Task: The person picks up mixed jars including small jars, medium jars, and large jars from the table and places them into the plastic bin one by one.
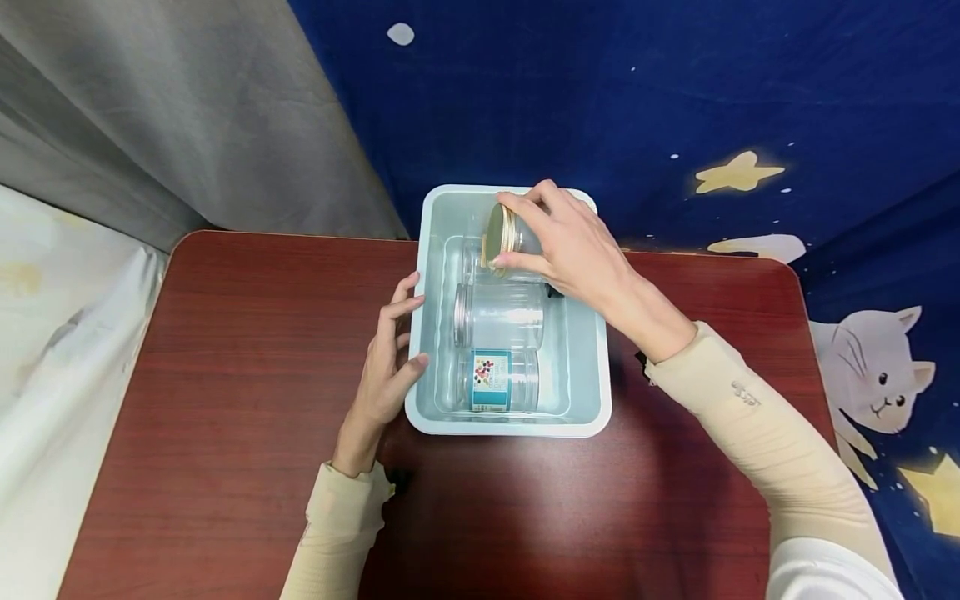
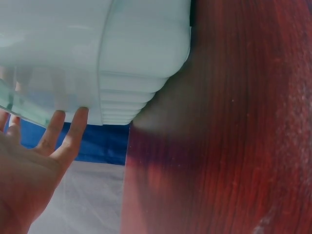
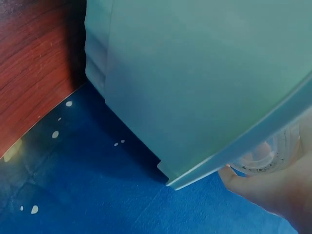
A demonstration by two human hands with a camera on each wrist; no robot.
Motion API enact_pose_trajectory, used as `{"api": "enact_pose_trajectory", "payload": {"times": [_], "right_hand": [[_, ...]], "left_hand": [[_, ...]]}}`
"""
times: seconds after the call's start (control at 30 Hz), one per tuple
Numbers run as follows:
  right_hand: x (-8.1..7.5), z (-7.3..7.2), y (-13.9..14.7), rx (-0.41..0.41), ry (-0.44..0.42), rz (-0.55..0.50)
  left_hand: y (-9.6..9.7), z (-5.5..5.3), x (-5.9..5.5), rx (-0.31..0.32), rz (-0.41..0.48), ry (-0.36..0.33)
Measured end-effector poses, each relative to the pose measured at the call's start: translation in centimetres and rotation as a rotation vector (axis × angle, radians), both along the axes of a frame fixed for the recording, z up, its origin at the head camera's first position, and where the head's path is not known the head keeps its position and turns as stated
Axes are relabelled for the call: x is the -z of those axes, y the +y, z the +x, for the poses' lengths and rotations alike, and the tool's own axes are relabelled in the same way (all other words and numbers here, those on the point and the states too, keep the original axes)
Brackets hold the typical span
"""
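Note:
A pale blue-green plastic bin (image 1: 581, 421) stands on the table. My right hand (image 1: 573, 246) grips a clear jar with a gold lid (image 1: 495, 233) at the bin's far end, thumb and fingers around its lid end. The jar is tilted on its side above another jar (image 1: 472, 260), mostly hidden beneath it. Nearer lie a clear jar with a silver lid (image 1: 502, 315) and a clear jar with a teal label (image 1: 491, 379). My left hand (image 1: 386, 371) touches the left rim; in the left wrist view its straight fingertips (image 2: 80, 117) lie against the bin's outer wall.
The bin sits at the far edge of the reddish-brown wooden table (image 1: 262, 375). A dark blue curtain (image 1: 600, 92) with stars and a cat hangs behind it. Grey cloth (image 1: 187, 108) hangs at the back left, and white cloth (image 1: 60, 400) lies along the left.

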State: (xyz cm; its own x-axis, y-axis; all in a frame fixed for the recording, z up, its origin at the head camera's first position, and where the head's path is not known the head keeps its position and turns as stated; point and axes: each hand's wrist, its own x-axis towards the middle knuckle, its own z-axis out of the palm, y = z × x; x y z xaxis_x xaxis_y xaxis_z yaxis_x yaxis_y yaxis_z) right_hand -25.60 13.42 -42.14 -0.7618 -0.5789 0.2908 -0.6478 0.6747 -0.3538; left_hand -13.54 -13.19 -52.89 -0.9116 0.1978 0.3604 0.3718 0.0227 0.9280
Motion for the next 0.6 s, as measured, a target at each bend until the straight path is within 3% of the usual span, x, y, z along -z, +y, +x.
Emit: {"api": "enact_pose_trajectory", "payload": {"times": [0.6], "right_hand": [[0.82, 0.12, -0.69, -0.042, 0.0, 0.031]], "left_hand": [[0.27, 0.01, -0.13, 0.007, 0.015, 0.023]]}}
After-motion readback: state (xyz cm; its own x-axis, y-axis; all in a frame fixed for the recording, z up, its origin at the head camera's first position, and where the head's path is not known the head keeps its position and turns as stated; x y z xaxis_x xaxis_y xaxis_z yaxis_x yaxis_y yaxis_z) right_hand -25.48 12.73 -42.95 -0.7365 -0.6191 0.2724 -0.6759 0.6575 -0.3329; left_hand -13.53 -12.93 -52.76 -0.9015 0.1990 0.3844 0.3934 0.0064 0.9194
